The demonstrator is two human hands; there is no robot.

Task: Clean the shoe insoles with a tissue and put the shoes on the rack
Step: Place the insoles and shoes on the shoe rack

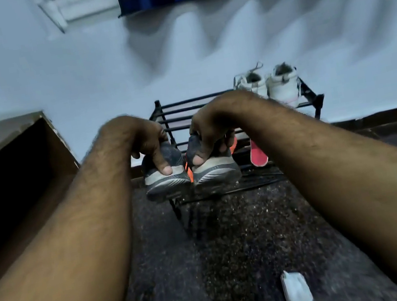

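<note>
Black metal slatted shoe rack [312, 101] stands at 12 o'clock against the wall, its lower shelf mostly hidden; a white high-top pair [269, 84] sits at its 2 o'clock corner. Left hand [149, 143] grips the left grey-and-orange sneaker [165, 180], right hand [212, 134] the right grey-and-orange sneaker [216, 173], heels toward camera, uppers covered by curled fingers. Crumpled white tissue [296, 291], blurred, lies on the speckled floor at 5 o'clock.

Speckled floor [236, 249] — matt black rack [316, 100]
</note>
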